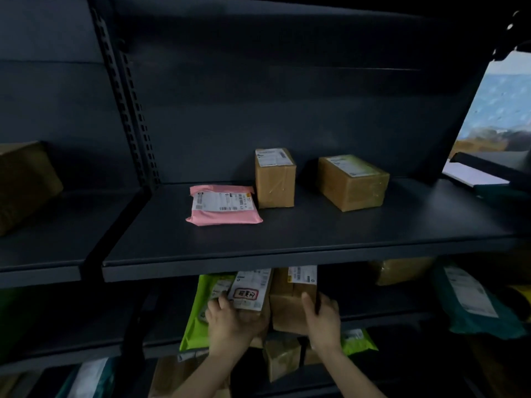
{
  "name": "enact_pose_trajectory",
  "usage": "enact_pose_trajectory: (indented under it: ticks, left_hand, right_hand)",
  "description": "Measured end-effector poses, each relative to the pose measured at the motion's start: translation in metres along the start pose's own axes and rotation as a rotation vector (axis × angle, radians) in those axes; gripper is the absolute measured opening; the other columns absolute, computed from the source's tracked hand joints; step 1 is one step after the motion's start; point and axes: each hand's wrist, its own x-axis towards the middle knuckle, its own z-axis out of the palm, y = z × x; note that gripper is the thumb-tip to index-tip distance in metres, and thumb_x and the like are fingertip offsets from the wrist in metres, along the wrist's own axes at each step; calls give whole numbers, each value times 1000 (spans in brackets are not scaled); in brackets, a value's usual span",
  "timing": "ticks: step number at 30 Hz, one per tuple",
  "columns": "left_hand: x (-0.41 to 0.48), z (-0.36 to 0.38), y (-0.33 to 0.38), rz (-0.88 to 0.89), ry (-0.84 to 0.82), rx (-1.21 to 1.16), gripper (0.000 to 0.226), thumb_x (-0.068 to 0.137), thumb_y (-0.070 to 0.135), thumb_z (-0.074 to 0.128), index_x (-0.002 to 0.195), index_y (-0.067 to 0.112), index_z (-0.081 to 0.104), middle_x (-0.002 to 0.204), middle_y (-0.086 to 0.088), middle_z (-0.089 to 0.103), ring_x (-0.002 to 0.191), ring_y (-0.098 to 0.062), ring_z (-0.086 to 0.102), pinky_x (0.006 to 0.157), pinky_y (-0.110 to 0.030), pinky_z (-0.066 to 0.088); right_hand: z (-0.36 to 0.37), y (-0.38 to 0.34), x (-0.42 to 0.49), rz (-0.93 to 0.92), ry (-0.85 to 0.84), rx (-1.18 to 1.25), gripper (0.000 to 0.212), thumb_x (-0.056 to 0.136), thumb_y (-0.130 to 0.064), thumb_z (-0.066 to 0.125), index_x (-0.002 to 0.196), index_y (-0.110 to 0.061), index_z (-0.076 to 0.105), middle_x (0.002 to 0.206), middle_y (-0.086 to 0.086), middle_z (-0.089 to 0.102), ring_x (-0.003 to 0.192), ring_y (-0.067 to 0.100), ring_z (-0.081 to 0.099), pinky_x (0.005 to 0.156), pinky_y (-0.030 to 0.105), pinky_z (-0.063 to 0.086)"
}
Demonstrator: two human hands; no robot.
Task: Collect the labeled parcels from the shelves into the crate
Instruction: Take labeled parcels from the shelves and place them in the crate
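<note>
Dark shelving (pixel 287 81), both grips under the upper shelf lip (pixel 258 268)
Left grip (pixel 230 320) clasps a stamped parcel (pixel 250 291), right grip (pixel 323 320) a brown box (pixel 287 311) beside it, tops hidden by the lip; green mailer (pixel 195 317) just left

On the upper shelf (pixel 287 245) a flat mailer (pixel 224 206) lies left of centre, an upright box (pixel 275 182) stands just beside its back right corner, and a wider box (pixel 353 183) sits apart to the right. Another box (pixel 26 182) rests in the bay to the left. On the lower shelf (pixel 382 318) a slim parcel (pixel 250 291) leans between a soft bag (pixel 196 314) on its left and a carton (pixel 288 310) on its right; the left hand (pixel 232 323) holds the slim parcel, the right hand (pixel 323 321) the carton. A large pouch (pixel 474 308) lies farther right
</note>
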Motion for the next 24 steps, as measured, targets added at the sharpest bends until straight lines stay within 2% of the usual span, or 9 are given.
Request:
enact_pose_trajectory:
  ticks: [3, 5, 7, 10, 13, 21, 24]
  left_hand:
    - [-20, 9, 6, 6, -21, -13, 115, 47, 59, 67, 139, 6, 23, 127, -8, 30, 126, -30, 27, 106, -35, 28]
    - [-33, 15, 12, -5, -5, -24, 114, 49, 58, 71, 139, 6, 24, 128, -8, 30, 127, -29, 26, 108, -35, 28]
    - [-42, 21, 18, -19, 20, -24, 109, 57, 52, 77, 139, 4, 24, 131, -10, 29, 129, -30, 25, 110, -37, 27]
    - [-53, 31, 22, -47, 44, -42, 108, 60, 48, 78, 140, 2, 22, 134, -13, 28, 130, -32, 23, 111, -40, 28]
    - [-64, 43, 25, -69, 59, -40, 109, 60, 48, 79, 140, 0, 22, 136, -15, 28, 131, -32, 23, 112, -39, 26]
    - [-83, 63, 25, -112, 61, -48, 110, 60, 46, 81, 141, 2, 20, 134, -14, 28, 130, -31, 24, 111, -39, 25]
    - [-86, 66, 25, -111, 64, -73, 112, 61, 44, 82, 143, 3, 17, 135, -14, 27, 131, -30, 23, 111, -39, 25]
  right_hand:
    - [-17, 10, -1, -9, 10, -42, 42, 93, -38, 47, 120, -6, 54, 117, 14, 52, 100, 22, 49, 83, 23, 37]
    - [-30, 14, -3, 18, -6, 12, 41, 92, -33, 51, 121, -4, 50, 112, 12, 48, 99, 26, 51, 85, 26, 39]
    - [-41, 20, -5, 25, -40, 55, 37, 91, -27, 54, 120, -4, 49, 108, 9, 46, 93, 20, 48, 83, 25, 37]
    - [-53, 32, -11, 18, -78, 116, 31, 90, -21, 57, 117, -8, 51, 106, 5, 53, 100, 21, 54, 84, 26, 39]
    - [-66, 41, -20, 17, -103, 161, 34, 90, -17, 56, 122, -8, 48, 105, 4, 58, 101, 19, 56, 87, 29, 44]
    - [-84, 63, -34, -80, -119, 111, 38, 89, -15, 58, 124, -7, 46, 105, -1, 52, 102, 14, 51, 85, 23, 41]
    - [-85, 69, -36, -97, -117, 108, 37, 89, -15, 59, 123, -8, 46, 105, -3, 52, 104, 14, 52, 78, 16, 40]
